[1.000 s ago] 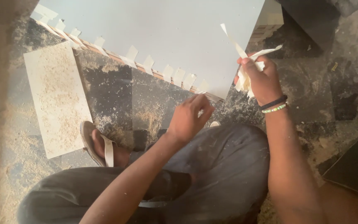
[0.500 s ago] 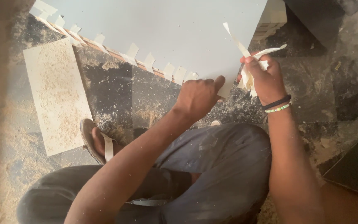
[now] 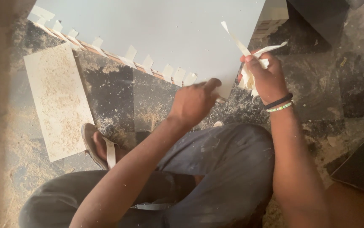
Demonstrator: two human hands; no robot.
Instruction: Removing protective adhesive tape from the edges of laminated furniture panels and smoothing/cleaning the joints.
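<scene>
Dusty floor (image 3: 148, 105) lies open; left hand (image 3: 194, 101) pinches panel (image 3: 169, 29) edge tape, right hand (image 3: 268, 80) grips strips (image 3: 249, 50).

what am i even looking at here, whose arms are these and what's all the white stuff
This is one camera worn on a person's head, looking down at their own two bare arms as they sit on a dusty dark floor. The right hand grips a bunch of pale torn tape strips. The left hand touches the edge of a large pale grey board, whose edge carries short pale tape tabs. A flat sawdust-covered pale panel lies to the left, near a sandalled foot.
</scene>
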